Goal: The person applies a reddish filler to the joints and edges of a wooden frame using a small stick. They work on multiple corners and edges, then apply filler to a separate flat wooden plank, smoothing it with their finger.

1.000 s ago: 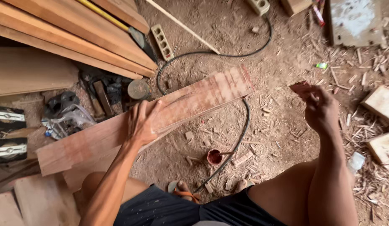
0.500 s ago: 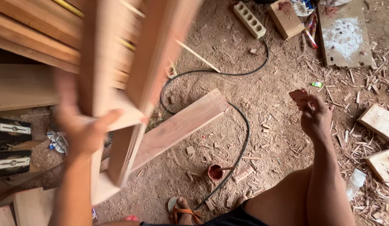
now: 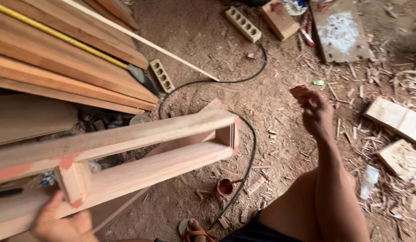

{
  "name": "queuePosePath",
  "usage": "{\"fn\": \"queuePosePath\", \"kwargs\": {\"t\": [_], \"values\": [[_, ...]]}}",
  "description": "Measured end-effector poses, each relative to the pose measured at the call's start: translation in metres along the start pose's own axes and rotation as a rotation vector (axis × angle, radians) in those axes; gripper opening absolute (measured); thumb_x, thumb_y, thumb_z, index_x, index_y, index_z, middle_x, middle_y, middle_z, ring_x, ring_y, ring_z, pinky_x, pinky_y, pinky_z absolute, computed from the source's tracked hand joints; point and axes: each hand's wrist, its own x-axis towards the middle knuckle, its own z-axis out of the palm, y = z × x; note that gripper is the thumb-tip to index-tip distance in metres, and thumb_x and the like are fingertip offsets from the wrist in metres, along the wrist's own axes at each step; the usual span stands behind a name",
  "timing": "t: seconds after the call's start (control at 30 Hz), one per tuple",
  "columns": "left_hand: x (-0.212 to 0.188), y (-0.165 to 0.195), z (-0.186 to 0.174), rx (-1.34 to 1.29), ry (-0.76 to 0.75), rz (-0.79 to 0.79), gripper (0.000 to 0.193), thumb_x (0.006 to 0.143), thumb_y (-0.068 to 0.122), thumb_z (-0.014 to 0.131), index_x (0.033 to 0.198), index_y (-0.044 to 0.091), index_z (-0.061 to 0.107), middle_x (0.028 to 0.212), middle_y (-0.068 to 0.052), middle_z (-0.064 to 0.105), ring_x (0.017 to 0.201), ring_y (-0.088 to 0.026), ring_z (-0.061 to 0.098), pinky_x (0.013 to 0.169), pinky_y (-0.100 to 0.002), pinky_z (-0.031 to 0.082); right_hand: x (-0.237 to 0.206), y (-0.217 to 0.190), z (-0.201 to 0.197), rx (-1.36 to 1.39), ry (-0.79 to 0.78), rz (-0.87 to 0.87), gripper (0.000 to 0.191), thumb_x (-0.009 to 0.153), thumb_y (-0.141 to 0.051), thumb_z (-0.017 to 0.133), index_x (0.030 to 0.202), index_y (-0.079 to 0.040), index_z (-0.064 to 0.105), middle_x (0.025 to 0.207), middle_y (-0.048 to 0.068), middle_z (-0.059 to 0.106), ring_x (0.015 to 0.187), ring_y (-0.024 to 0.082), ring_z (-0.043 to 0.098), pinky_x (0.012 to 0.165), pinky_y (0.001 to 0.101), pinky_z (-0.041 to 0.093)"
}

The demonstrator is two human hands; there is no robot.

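Note:
My left hand (image 3: pixel 60 224) grips the near end of a long wooden frame (image 3: pixel 140 152) made of two rails joined by short cross pieces. The frame lies nearly level across the left of the view, its far end above a flat plank (image 3: pixel 208 112) on the dirt floor. My right hand (image 3: pixel 313 107) is raised at the right and pinches a small reddish-brown block (image 3: pixel 299 91) between its fingers. My right forearm runs down over my bare knee (image 3: pixel 306 201).
Long boards (image 3: pixel 69 67) with a yellow strip are stacked at the upper left. A black cable (image 3: pixel 248 148) loops over the floor past two power strips (image 3: pixel 243 23). A small red cup (image 3: pixel 225 186) stands by my sandalled foot (image 3: pixel 194 228). Offcuts (image 3: pixel 396 118) and shavings lie at right.
My left hand has swung the wooden frame down from nearly upright to nearly level over the plank. My right hand has stayed raised with the small block.

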Motion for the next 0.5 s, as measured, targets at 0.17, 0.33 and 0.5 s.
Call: {"fn": "queuePosePath", "kwargs": {"t": [0.17,0.33,0.5], "values": [[0.027,-0.094,-0.062,-0.072,0.053,-0.26,0.045,0.093,0.02,0.058,0.132,-0.002,0.059,0.131,-0.013,0.063,0.122,-0.032,0.066,0.1,-0.055,0.054,-0.006,-0.004,0.001,-0.03,-0.011,0.053,0.018,0.107,-0.015,0.053,0.111,-0.017,0.071,0.112,0.011,0.074,0.085,0.015,0.069,0.06,0.033,0.059],[0.036,-0.154,-0.084,0.002,0.14,-0.511,0.047,0.093,0.033,0.052,0.13,0.006,0.062,0.129,-0.012,0.064,0.119,-0.036,0.061,0.095,-0.067,0.048,-0.007,-0.004,0.001,-0.038,-0.03,0.135,0.019,0.108,-0.018,0.054,0.117,-0.019,0.07,0.115,0.011,0.073,0.08,0.017,0.07,0.059,0.0349,0.059],[0.021,-0.163,-0.076,0.036,0.256,-0.64,0.052,0.092,0.032,0.053,0.137,0.005,0.057,0.142,-0.016,0.056,0.134,-0.042,0.052,0.1,-0.079,0.039,-0.009,-0.002,0.011,-0.014,-0.033,0.058,0.022,0.104,-0.012,0.054,0.118,-0.017,0.07,0.12,0.011,0.073,0.09,0.02,0.072,0.065,0.0347,0.062]]}}
